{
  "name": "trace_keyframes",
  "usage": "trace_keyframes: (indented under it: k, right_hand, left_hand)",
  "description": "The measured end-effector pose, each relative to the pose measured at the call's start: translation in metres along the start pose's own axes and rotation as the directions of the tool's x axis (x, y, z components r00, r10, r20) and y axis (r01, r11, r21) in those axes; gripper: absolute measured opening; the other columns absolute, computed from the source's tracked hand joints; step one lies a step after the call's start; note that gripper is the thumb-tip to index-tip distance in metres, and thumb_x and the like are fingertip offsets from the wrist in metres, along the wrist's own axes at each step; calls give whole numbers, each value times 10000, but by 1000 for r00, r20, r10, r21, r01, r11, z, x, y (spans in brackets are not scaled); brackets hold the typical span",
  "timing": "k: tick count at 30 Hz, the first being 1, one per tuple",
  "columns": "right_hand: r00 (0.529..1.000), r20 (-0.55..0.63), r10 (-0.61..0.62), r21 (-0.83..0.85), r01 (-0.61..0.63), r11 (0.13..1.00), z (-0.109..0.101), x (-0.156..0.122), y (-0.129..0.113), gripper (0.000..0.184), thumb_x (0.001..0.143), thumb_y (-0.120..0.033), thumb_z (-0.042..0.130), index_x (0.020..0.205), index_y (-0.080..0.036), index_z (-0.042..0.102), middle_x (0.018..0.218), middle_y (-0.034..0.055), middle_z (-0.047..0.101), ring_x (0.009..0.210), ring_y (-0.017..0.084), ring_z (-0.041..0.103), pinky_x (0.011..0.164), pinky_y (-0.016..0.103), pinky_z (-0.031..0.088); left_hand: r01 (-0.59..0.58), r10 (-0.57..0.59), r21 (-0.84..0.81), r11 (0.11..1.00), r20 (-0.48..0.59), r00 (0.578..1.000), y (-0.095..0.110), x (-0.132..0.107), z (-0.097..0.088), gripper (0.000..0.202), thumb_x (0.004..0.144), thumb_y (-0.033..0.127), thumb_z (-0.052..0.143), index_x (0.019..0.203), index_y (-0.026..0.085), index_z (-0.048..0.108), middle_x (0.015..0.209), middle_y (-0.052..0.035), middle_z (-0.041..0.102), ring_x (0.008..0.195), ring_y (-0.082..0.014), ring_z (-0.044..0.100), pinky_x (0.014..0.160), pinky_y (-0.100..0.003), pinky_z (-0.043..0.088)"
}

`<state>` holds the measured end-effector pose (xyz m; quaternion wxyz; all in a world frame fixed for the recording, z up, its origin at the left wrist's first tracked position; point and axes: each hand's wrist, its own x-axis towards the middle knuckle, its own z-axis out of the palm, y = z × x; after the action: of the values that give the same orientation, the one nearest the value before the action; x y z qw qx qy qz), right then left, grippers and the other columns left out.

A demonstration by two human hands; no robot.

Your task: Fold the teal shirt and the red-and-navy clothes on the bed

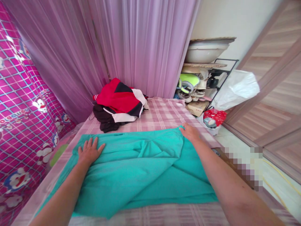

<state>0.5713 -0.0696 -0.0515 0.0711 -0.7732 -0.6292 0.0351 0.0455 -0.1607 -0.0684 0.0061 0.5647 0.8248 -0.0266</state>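
Two bare forearms, the right one (231, 179) and the left one (62, 194), reach in over a teal cloth (131, 175), which lies spread on a plaid cover (162, 113). On the cloth's far left part the left hand (89, 151) rests palm down, its fingers a little apart and gripping nothing, probably to pin the fabric against sliding. At the cloth's far right corner the right hand (191, 133) has its fingers narrowed on the edge, which seems meant to draw that side straight (a few creases run through the middle all the same). Just beyond the cloth's far edge, a red, navy and white jacket (118, 97) sits heaped on a dark garment (105, 117), the nearest thing that could get in the way; whether the dark garment touches the cloth I cannot tell. A purple curtain (145, 47) closes off the space beyond. Left of the cloth hangs a pink patterned fabric (21, 110); beyond its right end stand a black rack (227, 73) with a large basin (204, 51) and a white bag (237, 89).
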Motion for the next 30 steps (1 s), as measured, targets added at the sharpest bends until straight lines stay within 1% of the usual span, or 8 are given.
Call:
trace_keyframes:
  k: [3, 11, 13, 15, 18, 21, 26, 30]
  right_hand:
    - [991, -116, 69, -18, -71, 997, 8, -13, -8, 382, 980, -372, 438, 1265, -191, 617, 1124, 145, 719, 1037, 270, 672, 838, 353, 481]
    - [989, -145, 38, -24, -42, 999, 8, -14, -20, 407, 978, -296, 426, 1337, -163, 565, 1208, 172, 682, 1112, 290, 637, 900, 406, 473]
    - [967, -255, -11, 3, 12, 1000, 5, -17, -27, 437, 984, -287, 384, 1367, -150, 546, 1292, 185, 640, 1183, 306, 594, 963, 458, 447]
    - [927, -344, -146, 10, 158, 987, 5, -24, -36, 483, 996, -304, 332, 1423, -151, 498, 1409, 176, 564, 1301, 303, 505, 1058, 492, 380]
    - [917, -195, -348, -39, 347, 937, 14, -36, -45, 526, 1017, -390, 255, 1468, -216, 461, 1517, 107, 473, 1426, 259, 365, 1173, 493, 232]
    - [945, 65, -320, -73, 324, 943, 26, -46, -43, 561, 1015, -471, 216, 1481, -260, 447, 1559, 70, 421, 1458, 245, 315, 1196, 505, 170]
    - [970, -25, -243, -103, 239, 966, 34, -48, -33, 597, 1019, -459, 167, 1503, -211, 414, 1598, 96, 347, 1485, 244, 250, 1203, 516, 127]
    - [980, 52, -192, -107, 197, 975, 32, -46, -34, 614, 1017, -473, 164, 1502, -192, 414, 1584, 110, 369, 1474, 266, 271, 1187, 564, 138]
  left_hand:
    - [9, -9, 6, 1000, -11, 1000, 0, 0, 1, 788, 917, 620, 243, 1568, 177, 257, 1636, -144, 240, 1488, -363, 231, 1159, -594, 196]
    - [14, -14, -27, 1000, -9, 1000, 1, 0, 0, 819, 903, 648, 232, 1564, 167, 269, 1633, -153, 244, 1482, -377, 236, 1157, -603, 187]
    - [7, -8, -34, 999, -1, 1000, 1, 0, -1, 814, 905, 639, 229, 1565, 164, 267, 1635, -153, 237, 1486, -374, 226, 1157, -603, 185]
    - [-3, 3, -41, 999, 0, 1000, 1, 0, -1, 808, 906, 634, 233, 1563, 165, 273, 1635, -153, 237, 1487, -376, 221, 1152, -608, 194]
    - [5, -5, -42, 999, -16, 1000, 1, 1, 0, 804, 908, 622, 234, 1551, 145, 302, 1631, -162, 245, 1484, -379, 225, 1147, -610, 207]
    - [16, -17, -37, 999, -37, 999, 0, 3, 3, 793, 915, 596, 226, 1541, 118, 320, 1630, -170, 241, 1487, -374, 220, 1149, -605, 209]
    - [4, -6, -44, 999, -44, 999, -1, 5, 6, 795, 915, 597, 236, 1534, 108, 333, 1621, -188, 255, 1478, -389, 235, 1138, -630, 206]
    - [9, -11, -45, 999, -29, 1000, -1, 4, 5, 795, 914, 600, 235, 1541, 119, 317, 1627, -183, 242, 1483, -387, 226, 1145, -634, 189]
